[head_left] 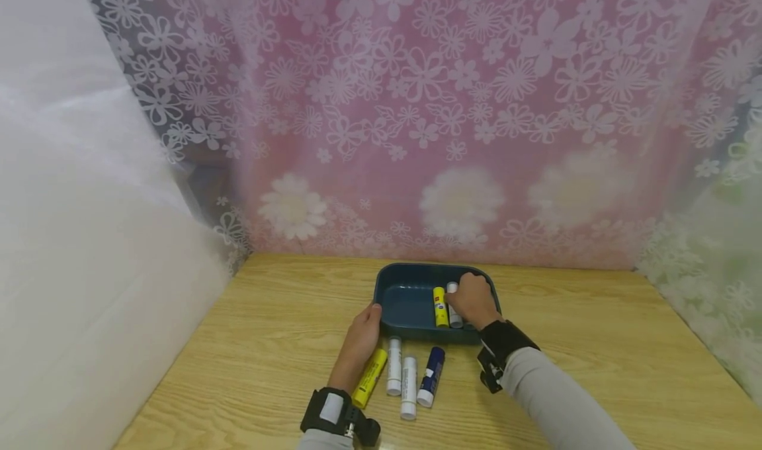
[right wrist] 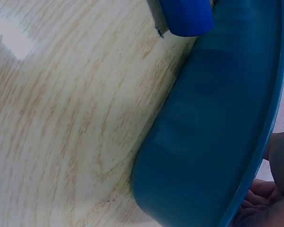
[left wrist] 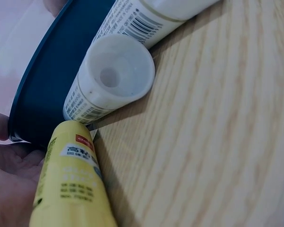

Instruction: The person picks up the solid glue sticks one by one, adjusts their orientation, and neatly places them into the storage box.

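Observation:
A dark teal tray (head_left: 405,301) stands on the table, its left end gripped by my left hand (head_left: 360,337), with the thumb at the rim and fingers against the outer wall. Over the tray's right part, my right hand (head_left: 474,299) has curled fingers and its thumb lies across a white glue stick (head_left: 454,314); the fingertips are hidden. Beside that stick lies a yellow glue stick (head_left: 440,308). In front of the tray are another yellow glue stick (head_left: 370,378), two white glue sticks (head_left: 394,367) and a dark blue glue stick (head_left: 431,377).
The wooden table (head_left: 286,317) extends to both sides of the tray. A pink flowered curtain (head_left: 369,159) hangs along its back edge, and a white sheet (head_left: 107,238) borders the left side.

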Motion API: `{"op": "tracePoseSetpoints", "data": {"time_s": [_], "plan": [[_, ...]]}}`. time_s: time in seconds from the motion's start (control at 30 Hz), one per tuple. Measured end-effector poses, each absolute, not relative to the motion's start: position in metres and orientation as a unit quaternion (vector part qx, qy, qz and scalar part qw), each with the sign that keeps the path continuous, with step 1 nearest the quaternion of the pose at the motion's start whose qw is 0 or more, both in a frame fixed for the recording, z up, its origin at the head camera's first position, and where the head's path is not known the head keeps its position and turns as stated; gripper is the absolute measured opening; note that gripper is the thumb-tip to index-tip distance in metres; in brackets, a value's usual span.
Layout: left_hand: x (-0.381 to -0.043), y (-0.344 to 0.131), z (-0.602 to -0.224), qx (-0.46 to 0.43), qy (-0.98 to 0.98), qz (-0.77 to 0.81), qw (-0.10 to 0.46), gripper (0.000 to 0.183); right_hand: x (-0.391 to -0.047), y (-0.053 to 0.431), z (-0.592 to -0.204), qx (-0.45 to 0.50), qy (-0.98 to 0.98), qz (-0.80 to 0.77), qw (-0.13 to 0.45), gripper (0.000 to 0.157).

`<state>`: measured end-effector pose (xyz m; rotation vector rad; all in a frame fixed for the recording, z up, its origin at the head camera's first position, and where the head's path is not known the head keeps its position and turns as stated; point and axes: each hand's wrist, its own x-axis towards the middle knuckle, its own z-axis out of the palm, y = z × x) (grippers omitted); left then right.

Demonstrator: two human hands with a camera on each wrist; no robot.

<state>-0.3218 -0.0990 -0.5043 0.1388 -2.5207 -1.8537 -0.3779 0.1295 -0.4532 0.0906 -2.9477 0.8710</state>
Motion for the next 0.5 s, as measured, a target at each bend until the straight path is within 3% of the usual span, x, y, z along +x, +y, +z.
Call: {"op": "tracePoseSetpoints", "data": {"time_s": [0.5], "plan": [[-0.3221, -0.0994, -0.5043, 0.046, -0.806, -0.59, 0.006, 0.055, -0.3792, 0.129, -0.4531, 0.029, -0.959, 0.282, 0.026, 0.022]]}}
